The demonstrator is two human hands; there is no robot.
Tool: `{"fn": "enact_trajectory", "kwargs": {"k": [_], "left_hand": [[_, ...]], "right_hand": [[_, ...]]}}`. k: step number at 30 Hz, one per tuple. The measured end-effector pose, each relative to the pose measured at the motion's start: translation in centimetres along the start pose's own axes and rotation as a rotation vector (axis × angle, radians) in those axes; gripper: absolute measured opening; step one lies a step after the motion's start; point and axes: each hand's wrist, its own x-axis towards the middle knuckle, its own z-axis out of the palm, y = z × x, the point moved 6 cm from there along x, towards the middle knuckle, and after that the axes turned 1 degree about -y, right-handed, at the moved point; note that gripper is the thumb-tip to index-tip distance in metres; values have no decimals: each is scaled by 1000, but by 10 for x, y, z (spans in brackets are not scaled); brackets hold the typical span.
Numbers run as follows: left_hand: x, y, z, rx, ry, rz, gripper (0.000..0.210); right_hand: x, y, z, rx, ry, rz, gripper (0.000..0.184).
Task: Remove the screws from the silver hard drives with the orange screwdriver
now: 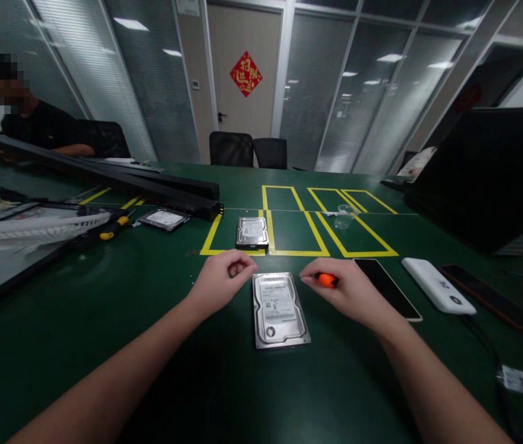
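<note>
A silver hard drive (280, 305) lies label up on the green table, between my two hands. My left hand (222, 277) is closed, thumb and index finger pressed together at the drive's far left corner. Whether those fingertips hold anything small, or touch the drive, I cannot make out. Closed around a screwdriver (327, 280) with a rounded orange handle end, my right hand (347, 287) is beside the drive's far right corner; the tool's tip is hidden. Beyond them, a second hard drive (252, 232) rests inside a yellow taped rectangle.
A phone (388, 290), a white power bank (437, 285) with a cable and a dark slab lie to the right. Leftward are another drive (164, 219), a yellow-black screwdriver (114, 228) and long black bars (150, 185). A clear cup (343, 217) stands farther back. A person sits far left.
</note>
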Motion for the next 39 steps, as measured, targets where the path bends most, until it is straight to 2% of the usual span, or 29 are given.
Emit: {"fn": "enact_trajectory", "kwargs": {"k": [4,8,16,39], "left_hand": [[2,-9,-10,146,39,81,13],[3,-14,-9,185,25,100,13],[3,-21,-6,213,5,114,12],[3,-21,-5,192,-16,100,14]], "right_hand": [[-3,16,12,45,-266,110,7],[-4,19,27,50,-376,155,9],[-3,19,33,33,-387,179,12],[-4,19,34,14,-362,160,16]]}}
